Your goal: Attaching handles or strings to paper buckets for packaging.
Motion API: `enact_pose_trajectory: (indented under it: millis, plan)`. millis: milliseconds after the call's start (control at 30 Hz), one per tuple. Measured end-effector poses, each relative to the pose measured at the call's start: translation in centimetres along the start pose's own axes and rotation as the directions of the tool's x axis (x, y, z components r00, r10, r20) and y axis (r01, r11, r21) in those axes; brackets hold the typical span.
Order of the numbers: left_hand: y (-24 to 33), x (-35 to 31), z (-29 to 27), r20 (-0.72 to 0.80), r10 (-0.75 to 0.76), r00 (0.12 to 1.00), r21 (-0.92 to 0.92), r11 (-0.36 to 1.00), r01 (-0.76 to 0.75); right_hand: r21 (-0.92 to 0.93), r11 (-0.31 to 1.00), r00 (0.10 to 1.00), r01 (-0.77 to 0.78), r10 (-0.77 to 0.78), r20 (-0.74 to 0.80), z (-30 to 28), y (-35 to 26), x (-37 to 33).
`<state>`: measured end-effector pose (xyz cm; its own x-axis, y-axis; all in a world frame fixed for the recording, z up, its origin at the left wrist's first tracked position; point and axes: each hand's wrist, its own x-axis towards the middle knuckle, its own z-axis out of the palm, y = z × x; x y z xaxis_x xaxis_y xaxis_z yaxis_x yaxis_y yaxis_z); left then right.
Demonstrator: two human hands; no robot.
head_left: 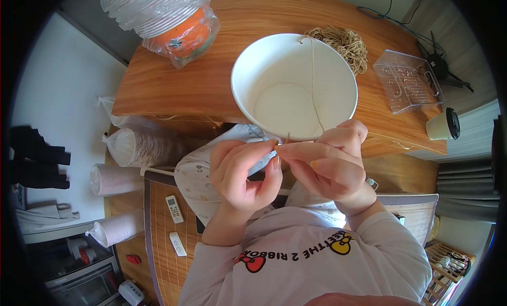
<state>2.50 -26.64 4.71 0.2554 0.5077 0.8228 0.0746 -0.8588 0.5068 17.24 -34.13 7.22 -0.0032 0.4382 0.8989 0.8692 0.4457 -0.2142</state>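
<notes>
A large white paper bucket [266,66] sits at the table's near edge, its open mouth facing up toward me. A thin tan cord [313,76] is tied through the far rim and runs down across the inside to the near rim. In front of the near rim, the fingertips of my left hand [237,171] and my right hand [335,161] meet in a pinch. Both are closed on the cord by the near rim; a short piece sticks up above the fingers. The exact grip is partly hidden by the fingers.
Behind the bucket lies a tangled heap of tan cords [346,46]. A clear plastic tray [404,81] and a lidded cup [442,124] stand at right. Wrapped stacked buckets [177,34] occupy the table's left. More stacks [140,146] lie on the floor; remotes [174,209] rest on a mat.
</notes>
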Motion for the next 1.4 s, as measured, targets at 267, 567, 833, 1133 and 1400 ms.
enact_pose_trajectory:
  millis: [267,567,833,1133,1400]
  plan:
    - [0.0,0.1,-0.1,0.017,0.055,0.998,-0.002,0.999,-0.055,-0.033,0.999,1.0,0.002,-0.002,0.005,-0.3,-0.2,0.0]
    - [0.7,0.2,0.0,0.047,-0.148,0.988,-0.196,0.968,0.155,-0.101,0.994,0.998,0.049,-0.046,0.037,-0.4,0.1,-0.4]
    - [0.7,0.0,0.0,0.068,-0.154,0.986,-0.228,0.959,0.166,-0.138,0.989,0.993,0.059,-0.045,0.106,-0.8,-0.1,-0.7]
    - [0.7,-0.4,0.0,0.05,-0.136,0.989,-0.133,0.981,0.142,-0.109,0.994,0.999,0.002,0.003,0.05,-0.4,-0.3,-0.9]
    - [0.9,-0.5,0.0,0.068,-0.145,0.987,-0.108,0.982,0.152,-0.108,0.993,0.999,0.05,-0.049,0.016,-0.3,0.1,-0.9]
